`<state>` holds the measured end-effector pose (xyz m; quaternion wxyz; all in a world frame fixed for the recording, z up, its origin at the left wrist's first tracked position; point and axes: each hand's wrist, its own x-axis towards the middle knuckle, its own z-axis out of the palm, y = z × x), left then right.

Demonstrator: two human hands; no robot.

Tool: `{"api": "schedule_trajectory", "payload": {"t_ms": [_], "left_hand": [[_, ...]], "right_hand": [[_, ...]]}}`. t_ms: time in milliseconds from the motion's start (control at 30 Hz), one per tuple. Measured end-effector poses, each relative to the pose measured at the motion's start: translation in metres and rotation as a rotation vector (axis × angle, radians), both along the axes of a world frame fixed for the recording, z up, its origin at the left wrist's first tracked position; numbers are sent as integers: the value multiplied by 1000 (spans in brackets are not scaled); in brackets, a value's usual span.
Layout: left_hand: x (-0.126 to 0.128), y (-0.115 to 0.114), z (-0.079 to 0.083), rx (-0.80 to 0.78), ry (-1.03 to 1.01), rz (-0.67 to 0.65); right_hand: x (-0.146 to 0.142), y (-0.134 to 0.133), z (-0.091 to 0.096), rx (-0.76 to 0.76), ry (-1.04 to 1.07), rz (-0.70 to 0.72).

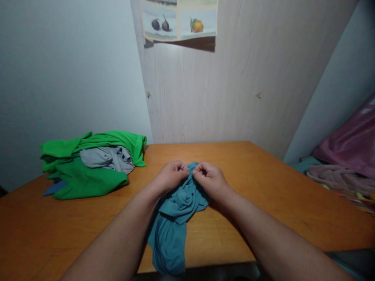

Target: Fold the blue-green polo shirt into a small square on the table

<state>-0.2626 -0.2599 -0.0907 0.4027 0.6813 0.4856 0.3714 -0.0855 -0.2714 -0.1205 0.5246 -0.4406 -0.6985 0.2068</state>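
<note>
A crumpled teal garment [175, 210] lies on the orange-brown wooden table [234, 234], its lower end hanging at the front edge. My left hand [173, 175] pinches the garment's far end from the left. From the right, my right hand [210, 178] pinches the same end, with fingers and thumb closed on the cloth. Between the two hands shows a small round shiny spot on the fabric, perhaps a button or snap; it is too small to be sure. The rest of the garment is bunched below my hands, and its exact kind is not clear.
At the back left of the table lies a heap of green clothes [88, 179] with a grey cloth [107, 158] among them. Pink and mauve fabrics [345, 160] are piled beyond the right edge. A fruit picture [180, 23] hangs on the panel behind.
</note>
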Motion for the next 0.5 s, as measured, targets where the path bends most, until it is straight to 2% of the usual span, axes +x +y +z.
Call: {"api": "schedule_trajectory", "payload": {"t_ms": [133,300,500], "left_hand": [[-1,-1,2,-61,-60,-27],[-2,-4,6,-96,-59,-38],[-2,-3,3,-69,-22,-67]], "right_hand": [[-4,3,-4,-177,74,63],[-4,2,1,-436,250,131],[-5,2,1,-510,343,165]]}}
